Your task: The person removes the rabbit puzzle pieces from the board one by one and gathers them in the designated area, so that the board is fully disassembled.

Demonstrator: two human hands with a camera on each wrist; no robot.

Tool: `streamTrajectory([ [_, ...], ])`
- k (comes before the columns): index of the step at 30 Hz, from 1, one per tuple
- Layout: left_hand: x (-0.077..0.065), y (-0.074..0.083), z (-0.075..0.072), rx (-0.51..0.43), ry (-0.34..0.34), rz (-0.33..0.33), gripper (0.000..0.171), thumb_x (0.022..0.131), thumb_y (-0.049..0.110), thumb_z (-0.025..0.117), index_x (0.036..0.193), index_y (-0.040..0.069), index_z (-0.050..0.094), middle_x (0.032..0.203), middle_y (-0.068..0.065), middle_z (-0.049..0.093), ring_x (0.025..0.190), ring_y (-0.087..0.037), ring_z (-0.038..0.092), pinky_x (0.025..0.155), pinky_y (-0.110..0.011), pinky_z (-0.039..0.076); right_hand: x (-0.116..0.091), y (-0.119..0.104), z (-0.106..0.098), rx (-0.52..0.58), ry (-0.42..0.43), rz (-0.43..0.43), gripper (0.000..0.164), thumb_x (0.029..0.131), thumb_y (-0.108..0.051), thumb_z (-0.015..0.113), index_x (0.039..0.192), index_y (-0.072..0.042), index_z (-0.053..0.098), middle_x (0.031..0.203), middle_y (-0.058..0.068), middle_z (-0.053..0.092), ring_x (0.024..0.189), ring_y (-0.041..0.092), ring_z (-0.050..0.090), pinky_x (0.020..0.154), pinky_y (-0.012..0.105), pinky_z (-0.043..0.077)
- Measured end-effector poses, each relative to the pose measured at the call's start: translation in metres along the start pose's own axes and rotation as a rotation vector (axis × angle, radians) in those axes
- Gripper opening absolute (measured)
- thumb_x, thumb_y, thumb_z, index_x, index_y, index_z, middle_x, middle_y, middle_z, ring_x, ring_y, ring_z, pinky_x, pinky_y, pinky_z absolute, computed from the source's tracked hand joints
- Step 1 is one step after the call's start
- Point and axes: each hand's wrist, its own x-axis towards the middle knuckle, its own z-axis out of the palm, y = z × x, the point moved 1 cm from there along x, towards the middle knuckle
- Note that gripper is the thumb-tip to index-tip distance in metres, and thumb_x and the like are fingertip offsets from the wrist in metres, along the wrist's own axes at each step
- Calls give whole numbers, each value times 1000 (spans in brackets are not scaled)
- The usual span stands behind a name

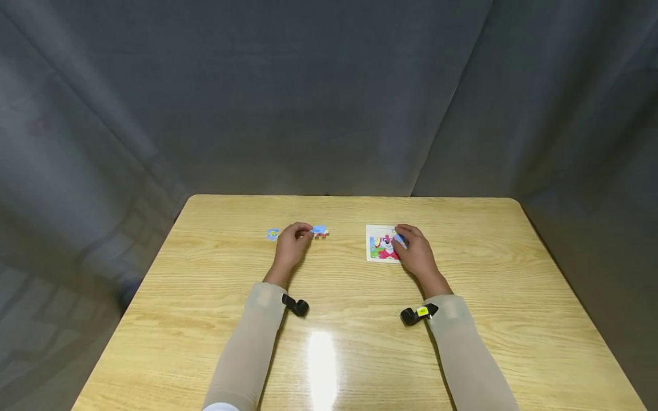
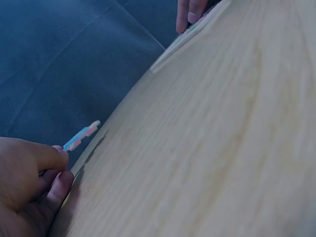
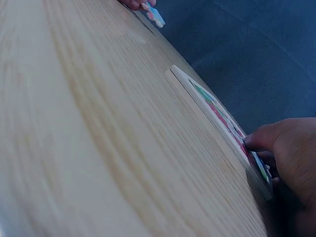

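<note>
"When we look at our left hand (image 1: 294, 245), what do we see it hold?"

"We see its thumb and finger pinch a puzzle piece (image 1: 319, 230). It is blue with pink bumps, and it pokes out to the right of those fingertips. We hold it just above the table (image 1: 354, 319), with its shadow below."

"Do we have more bits near that hand?"

"Yes, we see a small blue bit (image 1: 272, 234) with some yellow and green, just left of our left hand."

"And our right hand (image 1: 415, 251)?"

"Its fingers bend over the right side of a flat puzzle board (image 1: 368, 242), and its thumb touches the picture (image 1: 382, 251). We see some blue between thumb and fingers, but we cannot tell if we pinch a loose piece there."

"What does the picture show us?"

"We see a red and white animal (image 1: 388, 244), left of our right thumb. Green and blue show beside it."

"What sits on our arms?"

"We wear pale sleeves (image 1: 252, 337) and a small black camera (image 1: 296, 306) behind each hand. Past both hands, we see a dark curtain (image 1: 329, 103)."
</note>
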Motion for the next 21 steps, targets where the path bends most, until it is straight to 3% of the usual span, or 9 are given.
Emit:
streamTrajectory([
  [21, 3, 6, 11, 18, 12, -11, 13, 93, 11, 66, 105, 8, 70, 95, -7, 65, 89, -21, 60, 76, -36, 51, -5, 7, -8, 3, 23, 3, 42, 96, -15, 61, 133, 5, 56, 140, 19, 47, 132, 37, 42, 109, 50, 33],
])
